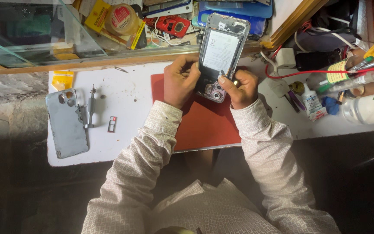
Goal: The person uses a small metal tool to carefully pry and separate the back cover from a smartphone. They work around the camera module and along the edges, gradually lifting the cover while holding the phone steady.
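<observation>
An opened phone with its back cover off is held up over a red mat, its battery and camera lenses showing. My left hand grips the phone's left edge. My right hand pinches a small metal tool whose tip touches the phone's lower right, near the cameras. The grey back cover lies far left on the white table. A small screwdriver and a tiny card tray lie next to it.
A glass case stands at back left, with a jar and red gadget behind the table. At right lie a white charger, red wire, glue bottle, tubes and tweezers. The table's front edge drops to a dark floor.
</observation>
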Demonstrator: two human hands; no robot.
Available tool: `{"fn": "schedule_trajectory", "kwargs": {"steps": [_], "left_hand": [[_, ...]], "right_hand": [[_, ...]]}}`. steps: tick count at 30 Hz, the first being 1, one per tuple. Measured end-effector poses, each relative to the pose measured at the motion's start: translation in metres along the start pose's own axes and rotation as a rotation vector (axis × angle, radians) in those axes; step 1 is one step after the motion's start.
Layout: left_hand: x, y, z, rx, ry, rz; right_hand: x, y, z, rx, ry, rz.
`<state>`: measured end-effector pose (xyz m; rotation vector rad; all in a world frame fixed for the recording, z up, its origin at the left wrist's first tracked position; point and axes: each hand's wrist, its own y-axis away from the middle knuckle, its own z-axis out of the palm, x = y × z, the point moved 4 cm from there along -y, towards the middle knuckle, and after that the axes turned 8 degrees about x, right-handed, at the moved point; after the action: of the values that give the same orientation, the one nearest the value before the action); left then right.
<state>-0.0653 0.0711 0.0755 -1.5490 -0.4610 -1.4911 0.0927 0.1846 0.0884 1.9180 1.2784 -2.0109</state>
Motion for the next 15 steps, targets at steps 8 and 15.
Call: {"fn": "schedule_trajectory", "kwargs": {"steps": [8, 15], "left_hand": [[0.0020, 0.0022, 0.0007, 0.006, 0.210, -0.118], [0.0054, -0.0017, -0.0017, 0.037, 0.127, -0.054]], "right_hand": [[-0.0025, -0.0003, 0.0008, -0.042, 0.160, -0.026], [-0.0026, 0.0007, 0.0021, -0.081, 0.073, 0.015]]}}
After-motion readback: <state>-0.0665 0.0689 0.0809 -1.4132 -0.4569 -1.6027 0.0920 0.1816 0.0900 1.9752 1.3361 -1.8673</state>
